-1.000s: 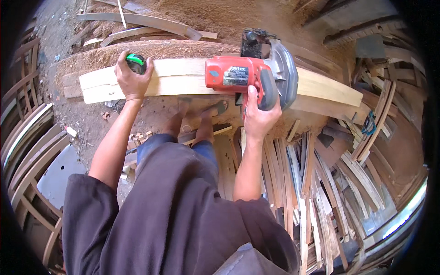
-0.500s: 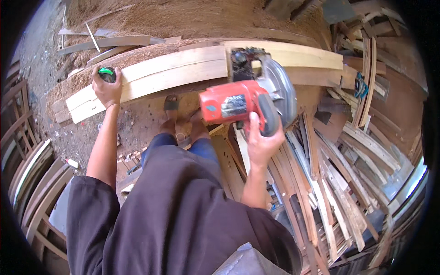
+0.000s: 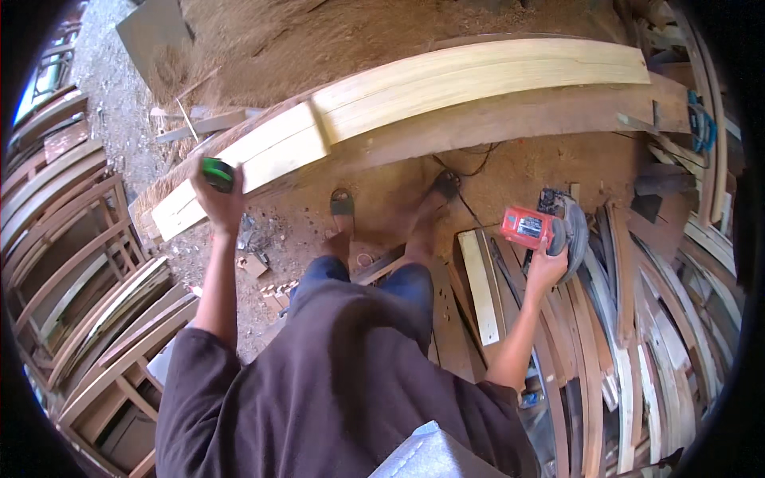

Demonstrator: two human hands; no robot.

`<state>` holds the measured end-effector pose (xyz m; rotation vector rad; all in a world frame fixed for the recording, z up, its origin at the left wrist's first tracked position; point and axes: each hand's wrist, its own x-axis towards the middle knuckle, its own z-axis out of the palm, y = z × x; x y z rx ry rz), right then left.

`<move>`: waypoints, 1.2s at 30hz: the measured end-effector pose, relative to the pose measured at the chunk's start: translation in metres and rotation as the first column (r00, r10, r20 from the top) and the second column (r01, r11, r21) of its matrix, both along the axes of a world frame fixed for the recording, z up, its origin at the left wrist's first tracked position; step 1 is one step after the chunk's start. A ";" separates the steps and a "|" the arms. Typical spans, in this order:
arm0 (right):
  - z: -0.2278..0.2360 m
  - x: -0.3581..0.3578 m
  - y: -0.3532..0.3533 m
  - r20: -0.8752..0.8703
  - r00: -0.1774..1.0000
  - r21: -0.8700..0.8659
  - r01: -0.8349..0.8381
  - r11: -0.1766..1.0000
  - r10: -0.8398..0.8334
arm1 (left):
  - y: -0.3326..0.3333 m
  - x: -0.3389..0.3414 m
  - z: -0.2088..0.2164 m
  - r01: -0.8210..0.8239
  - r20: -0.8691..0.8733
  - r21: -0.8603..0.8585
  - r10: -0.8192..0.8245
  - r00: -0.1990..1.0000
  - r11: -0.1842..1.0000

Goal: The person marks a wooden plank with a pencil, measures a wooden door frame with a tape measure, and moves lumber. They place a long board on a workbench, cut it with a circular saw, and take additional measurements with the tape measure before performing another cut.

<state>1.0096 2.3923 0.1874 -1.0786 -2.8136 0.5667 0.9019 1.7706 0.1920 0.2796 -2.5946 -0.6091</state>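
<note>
My left hand (image 3: 219,203) is closed around a green and black tape measure (image 3: 216,174) over the left end of the pale planks. In my right hand (image 3: 547,264) is the handle of a red circular saw (image 3: 527,226), held off to the right, apart from the planks. Its round grey guard faces right. The pale planks lie crosswise ahead of me in a short left piece (image 3: 275,147) and a long right piece (image 3: 486,68), with a dark gap between them. Beneath them runs a brown timber beam (image 3: 510,118).
Sawdust (image 3: 263,44) is heaped beyond the beam. A stack of offcuts and strips (image 3: 590,350) covers the floor at right. Wooden frames (image 3: 88,231) are piled at left. A dark cord (image 3: 470,209) trails past my feet, and a blue coiled item (image 3: 702,127) hangs at the beam's right end.
My right hand has lifted the saw off the planks and carried it right and nearer to me. A gap now shows where the saw stood. My left hand still holds the tape measure.
</note>
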 end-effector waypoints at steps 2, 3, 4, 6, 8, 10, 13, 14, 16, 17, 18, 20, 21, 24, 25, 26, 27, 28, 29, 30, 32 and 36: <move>-0.066 -0.007 0.067 -0.005 1.000 -0.138 -0.014 0.990 0.013 | 0.108 -0.026 0.010 0.263 0.150 0.215 -0.298 0.943 0.940; -0.099 -0.013 0.096 0.004 1.000 -0.196 -0.022 0.980 0.023 | 0.154 -0.054 0.013 0.399 0.193 0.080 -0.407 0.893 0.914; -0.135 -0.018 0.122 0.149 0.988 -0.118 -0.020 0.993 0.038 | 0.196 -0.077 0.014 0.529 0.248 -0.044 -0.504 0.827 0.847; -0.189 -0.052 0.154 0.464 0.886 -0.093 0.040 0.995 0.008 | 0.252 -0.133 -0.018 0.628 0.115 -0.116 -0.618 0.778 0.769; -0.254 -0.064 0.200 0.501 0.865 -0.047 0.069 0.997 -0.036 | 0.307 -0.170 -0.037 0.418 0.213 0.113 -0.433 0.876 0.902; -0.315 -0.069 0.237 0.582 0.813 -0.034 -0.010 0.999 0.027 | 0.339 -0.188 -0.053 0.244 0.246 0.179 -0.283 0.927 0.953; -0.411 -0.067 0.297 0.717 0.686 0.008 -0.191 0.982 0.127 | 0.369 -0.191 -0.077 0.131 0.218 0.209 -0.177 0.960 0.969; -0.425 -0.069 0.312 0.723 0.683 0.023 -0.174 0.984 0.104 | 0.378 -0.192 -0.087 0.186 0.221 0.091 -0.202 0.954 0.978; -0.472 -0.074 0.339 0.709 0.701 0.057 -0.165 0.985 0.076 | 0.382 -0.191 -0.093 0.133 0.240 0.021 -0.134 0.962 0.991; -0.496 -0.081 0.333 0.741 0.661 0.053 -0.233 0.971 0.118 | 0.378 -0.189 -0.088 0.060 0.282 0.002 -0.058 0.958 0.998; -0.518 -0.087 0.327 0.770 0.619 0.048 -0.300 0.953 0.156 | 0.378 -0.187 -0.086 0.073 0.285 -0.026 -0.063 0.957 0.997; -0.561 -0.083 0.319 0.768 0.607 0.021 -0.341 0.940 0.202 | 0.381 -0.190 -0.092 0.096 0.200 0.000 -0.094 0.975 0.995; -0.581 -0.083 0.311 0.765 0.604 0.012 -0.360 0.933 0.223 | 0.382 -0.192 -0.094 0.107 0.202 -0.004 -0.104 0.974 0.994; -0.628 -0.083 0.284 0.792 0.573 0.013 -0.362 0.932 0.212 | 0.386 -0.195 -0.096 0.131 0.214 -0.039 -0.120 0.969 0.991; -0.636 -0.080 0.265 0.782 0.579 -0.006 -0.362 0.932 0.230 | 0.382 -0.194 -0.093 0.130 0.207 -0.068 -0.113 0.972 0.989; -0.636 -0.074 0.248 0.769 0.581 -0.027 -0.387 0.921 0.266 | 0.377 -0.194 -0.088 0.125 0.193 -0.093 -0.106 0.975 0.988; -0.636 -0.063 0.234 0.757 0.580 -0.042 -0.419 0.907 0.302 | 0.374 -0.190 -0.093 0.102 0.199 -0.052 -0.090 0.976 0.993; -0.631 -0.060 0.210 0.729 0.582 -0.069 -0.463 0.884 0.362 | 0.370 -0.189 -0.088 0.101 0.203 -0.040 -0.091 0.975 0.994; -0.622 -0.059 0.189 0.698 0.581 -0.088 -0.509 0.856 0.417 | 0.373 -0.190 -0.087 0.091 0.196 -0.038 -0.082 0.977 0.995; -0.608 -0.049 0.180 0.680 0.572 -0.092 -0.553 0.828 0.458 | 0.368 -0.190 -0.090 0.114 0.206 0.012 -0.114 0.972 0.993; -0.582 -0.009 0.207 0.672 0.548 0.002 -0.675 0.738 0.499 | 0.386 -0.195 -0.099 0.054 0.215 0.103 -0.075 0.974 0.993; -0.455 -0.014 0.088 0.333 0.771 -0.453 -0.374 0.809 0.542 | 0.364 -0.195 -0.084 0.156 0.175 -0.014 -0.151 0.973 0.988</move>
